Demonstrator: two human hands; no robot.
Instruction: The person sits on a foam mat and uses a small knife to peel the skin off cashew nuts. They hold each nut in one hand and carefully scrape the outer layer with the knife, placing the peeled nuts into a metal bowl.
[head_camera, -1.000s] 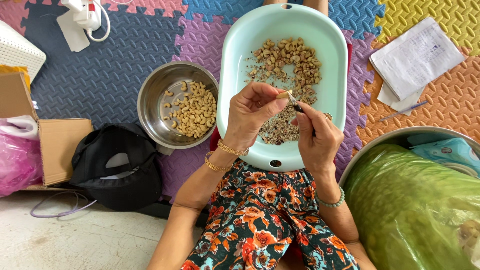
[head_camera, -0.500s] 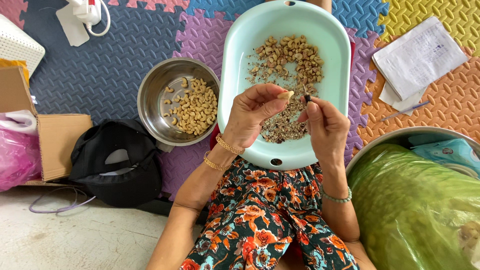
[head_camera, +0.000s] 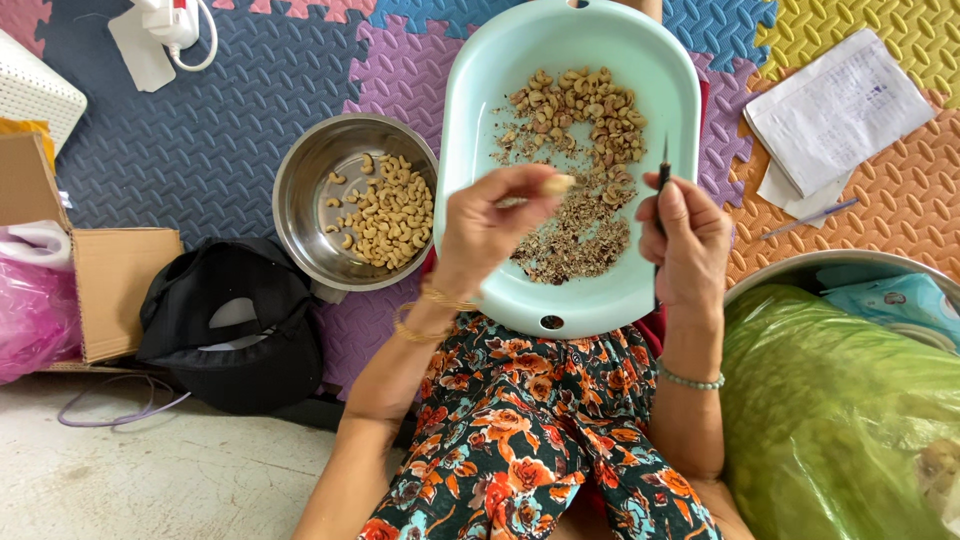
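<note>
Peeled cashew pinched over the tub

Beneath both hands sits the pale green plastic tub (head_camera: 470, 150), holding unpeeled nuts and a drift of skins. The steel bowl (head_camera: 300, 200) of clean cashews lies to the left of the grip. The left hand (head_camera: 490, 235) pinches a pale cashew kernel (head_camera: 557, 184) at its fingertips; the right hand (head_camera: 685, 245) is closed round a small dark-tipped knife (head_camera: 663, 175), point up. A loose pinch could drop the kernel into the skins; the blade stands near the fingers

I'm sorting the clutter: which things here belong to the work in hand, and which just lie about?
In use: left hand with a peeled nut; right hand with a small blade; pale tub; steel bowl.
Lying about: papers, black bag, cardboard box.
</note>
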